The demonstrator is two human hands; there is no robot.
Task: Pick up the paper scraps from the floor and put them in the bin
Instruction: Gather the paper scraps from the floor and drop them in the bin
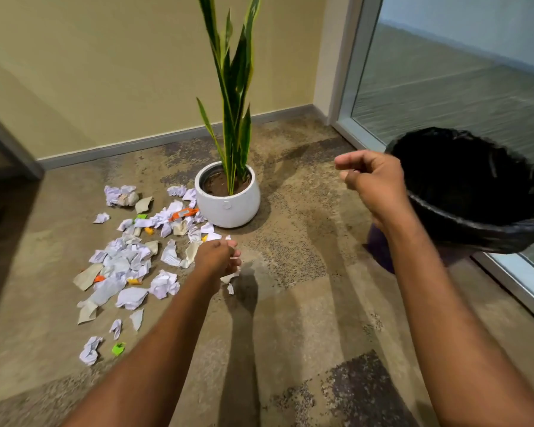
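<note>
Pinching a piece from the crumpled white and coloured paper scraps [127, 260] on the floor [290, 303] with curled fingers of the left hand [218, 257], holding the right hand [373, 180], loosely curled and seemingly empty, beside the black-lined round bin [475, 223] for drops.

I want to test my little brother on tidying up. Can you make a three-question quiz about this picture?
1. True or false: the bin has a black bag in it.
2. Which hand is up beside the bin?
3. The paper scraps lie: A on a table; B on the carpet beside the white plant pot; C on a chair.
Key: 1 true; 2 the right hand; 3 B.
</note>
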